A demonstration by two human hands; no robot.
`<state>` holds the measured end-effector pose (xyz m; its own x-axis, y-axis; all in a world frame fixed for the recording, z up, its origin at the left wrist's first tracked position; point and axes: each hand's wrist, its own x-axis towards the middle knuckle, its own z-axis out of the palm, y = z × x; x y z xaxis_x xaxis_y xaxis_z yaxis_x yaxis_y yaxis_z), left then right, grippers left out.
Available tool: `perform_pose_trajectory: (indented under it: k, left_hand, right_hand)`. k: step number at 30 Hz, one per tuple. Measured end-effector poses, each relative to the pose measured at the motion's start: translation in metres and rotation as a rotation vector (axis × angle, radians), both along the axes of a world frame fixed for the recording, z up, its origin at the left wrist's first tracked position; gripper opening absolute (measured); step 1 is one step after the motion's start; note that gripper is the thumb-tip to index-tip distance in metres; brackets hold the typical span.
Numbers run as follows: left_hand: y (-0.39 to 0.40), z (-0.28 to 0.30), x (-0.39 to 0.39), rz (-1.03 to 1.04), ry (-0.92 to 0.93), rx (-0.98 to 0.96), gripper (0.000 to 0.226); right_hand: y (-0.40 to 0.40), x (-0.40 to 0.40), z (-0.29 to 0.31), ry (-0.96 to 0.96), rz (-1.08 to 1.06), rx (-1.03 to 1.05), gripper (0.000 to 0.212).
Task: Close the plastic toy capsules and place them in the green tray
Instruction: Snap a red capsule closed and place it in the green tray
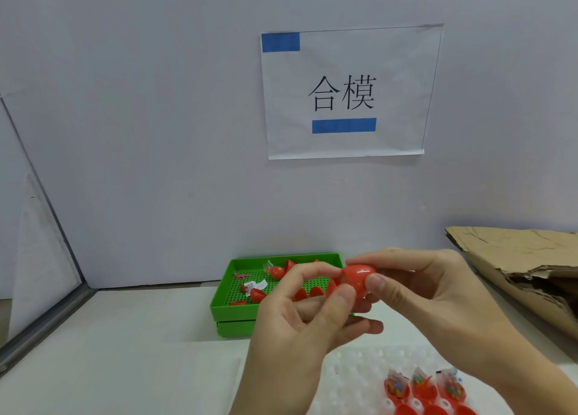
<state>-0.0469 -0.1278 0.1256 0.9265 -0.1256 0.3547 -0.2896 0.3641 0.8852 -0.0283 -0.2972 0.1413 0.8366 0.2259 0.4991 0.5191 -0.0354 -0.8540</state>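
Head view: a glossy red plastic egg-shaped capsule (pixel 358 278) is held in mid-air above the near right corner of the green perforated plastic tray (pixel 225 302), pinched from both sides so its halves can be pressed together; the left hand (pixel 300 324) grips one end with thumb and forefinger, the right hand (pixel 419 292) the other; whether the seam is fully seated cannot be told; loose red half-shells (pixel 258 294) lie in the tray, and filled red open halves (pixel 422 389) wait in a white moulded holder (pixel 353 380) nearby.

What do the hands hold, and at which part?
Both hands' fingers pinch one red capsule: left hand at its left end, right hand around its right half.
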Motion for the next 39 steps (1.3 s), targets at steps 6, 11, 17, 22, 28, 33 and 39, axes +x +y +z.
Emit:
perform_pose_trajectory:
  k: [6, 11, 17, 22, 28, 33, 39]
  left_hand:
    - [-0.0036, -0.0021, -0.0028, 0.142, -0.104, 0.102, 0.021]
    - [-0.0029, 0.0023, -0.0036, 0.179, -0.109, 0.119, 0.013]
    - [-0.0014, -0.0009, -0.0028, 0.238, -0.093, 0.160, 0.031]
    - [-0.0054, 0.0014, -0.0058, 0.249, -0.078, 0.143, 0.009]
    - [-0.0022, 0.0010, -0.0036, 0.251, -0.031, 0.143, 0.029]
    - [-0.0008, 0.0040, -0.0044, 0.258, -0.020, 0.152, 0.031]
    - [-0.0033, 0.0027, -0.0037, 0.264, -0.014, 0.142, 0.028]
  right_hand:
    - [0.0024, -0.0012, 0.0006, 0.009, 0.001, 0.001, 0.023]
    - [0.0024, -0.0016, 0.0003, 0.010, 0.024, 0.018, 0.022]
    - [0.0079, 0.0000, -0.0027, 0.015, 0.033, 0.006, 0.022]
    - [0.0071, -0.0003, -0.0022, 0.023, 0.001, 0.027, 0.024]
    - [0.0086, -0.0009, -0.0019, 0.021, 0.027, 0.013, 0.023]
    - [0.0085, -0.0006, -0.0028, 0.017, 0.032, 0.008, 0.021]
    - [0.0076, -0.0009, -0.0013, 0.024, 0.022, 0.007, 0.023]
